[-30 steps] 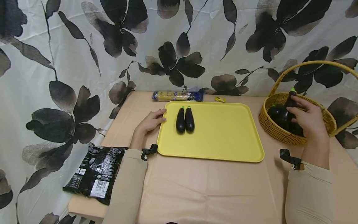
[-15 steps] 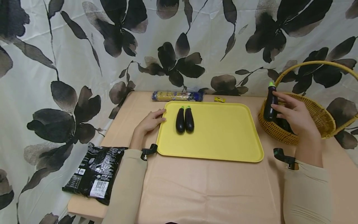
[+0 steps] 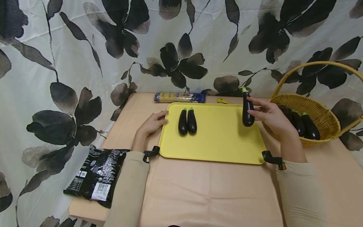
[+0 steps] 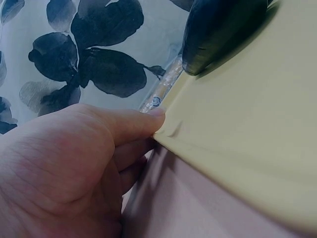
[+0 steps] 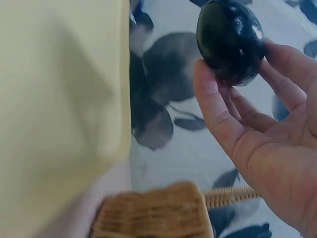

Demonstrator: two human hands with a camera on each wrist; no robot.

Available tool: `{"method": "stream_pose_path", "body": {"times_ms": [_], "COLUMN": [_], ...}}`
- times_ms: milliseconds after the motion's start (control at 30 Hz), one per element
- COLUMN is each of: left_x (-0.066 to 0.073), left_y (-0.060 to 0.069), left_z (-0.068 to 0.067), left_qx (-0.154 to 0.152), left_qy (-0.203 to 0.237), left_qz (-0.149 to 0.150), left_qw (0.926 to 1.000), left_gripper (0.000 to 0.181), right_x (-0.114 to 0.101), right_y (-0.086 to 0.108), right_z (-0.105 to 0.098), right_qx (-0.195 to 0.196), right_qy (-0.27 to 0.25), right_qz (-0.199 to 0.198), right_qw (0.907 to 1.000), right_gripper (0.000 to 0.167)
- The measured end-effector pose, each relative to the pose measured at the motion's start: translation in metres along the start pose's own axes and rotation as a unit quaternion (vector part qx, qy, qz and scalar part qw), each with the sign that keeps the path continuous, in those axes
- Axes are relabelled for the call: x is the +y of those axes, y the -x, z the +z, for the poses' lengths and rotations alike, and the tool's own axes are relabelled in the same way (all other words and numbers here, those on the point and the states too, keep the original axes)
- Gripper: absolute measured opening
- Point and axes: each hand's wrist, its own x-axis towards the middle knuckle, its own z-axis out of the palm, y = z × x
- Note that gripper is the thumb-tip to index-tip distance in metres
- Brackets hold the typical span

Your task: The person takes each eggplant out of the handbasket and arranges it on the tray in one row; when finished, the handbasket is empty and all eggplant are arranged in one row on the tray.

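My right hand pinches a dark eggplant with a green stem end, upright above the right side of the yellow tray. In the right wrist view, thumb and fingers grip the glossy eggplant from its sides. At the tray's left rim, my left hand holds the edge; the left wrist view has its thumb on top and the other fingers partly hidden below. Two more eggplants, a left one and a right one, lie side by side on the tray's left part.
A wicker basket with a tall handle stands at the right, holding several eggplants. Behind the tray lie a long pasta packet and a small yellow packet. A black bag lies by my left forearm.
My right hand has lifted an eggplant out of the basket and carried it left, over the tray's right side. The left hand has stayed at the tray's rim.
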Motion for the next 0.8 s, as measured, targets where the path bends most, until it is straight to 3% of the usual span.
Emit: {"method": "stream_pose_path", "body": {"times_ms": [333, 800], "left_x": [-0.002, 0.0], "left_y": [0.0, 0.0], "left_z": [0.002, 0.001], "left_qx": [0.002, 0.002], "left_qy": [0.001, 0.002], "left_qz": [0.0, 0.0], "left_qw": [1.0, 1.0], "left_gripper": [0.058, 0.058], "right_x": [-0.005, -0.004], "right_y": [-0.022, -0.05], "right_z": [0.039, 0.079], "right_qx": [-0.032, -0.108], "right_qy": [-0.075, -0.067], "right_qz": [-0.009, 0.02], "right_qw": [0.9966, 0.9917], "right_gripper": [0.058, 0.06]}}
